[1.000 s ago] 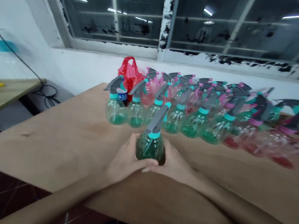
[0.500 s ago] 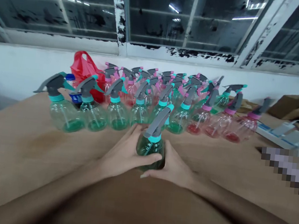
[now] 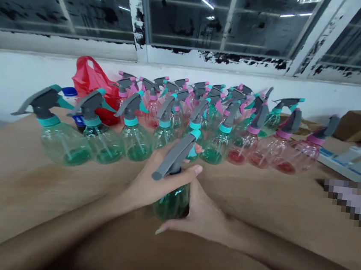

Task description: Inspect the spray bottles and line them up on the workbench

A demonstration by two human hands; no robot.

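Nearest to me is a round green spray bottle (image 3: 169, 204) with a grey trigger head and a turquoise nozzle, leaning slightly right at the top. My left hand (image 3: 151, 181) wraps its neck just under the head, thumb across the front and fingers behind. Lower down, my right hand (image 3: 206, 215) cups the right side of the bottle's body, its thumb reaching out near the base. The bottle's collar is covered by my left hand. Just beyond stands a row of similar bottles, green ones such as one green spray bottle (image 3: 136, 145) and pink ones such as one pink spray bottle (image 3: 264, 150).
Many more spray bottles crowd behind the front row. A red plastic bag (image 3: 91, 78) and a blue-capped bottle (image 3: 69, 93) are at the back left. To the right lie a power strip (image 3: 335, 162) and a cardboard box (image 3: 360, 124) on the wooden table (image 3: 92, 237).
My left hand has moved up from the bottle's body to its neck. The held bottle has come slightly nearer and left, while my right hand stays on its body. The view has shifted a little closer.
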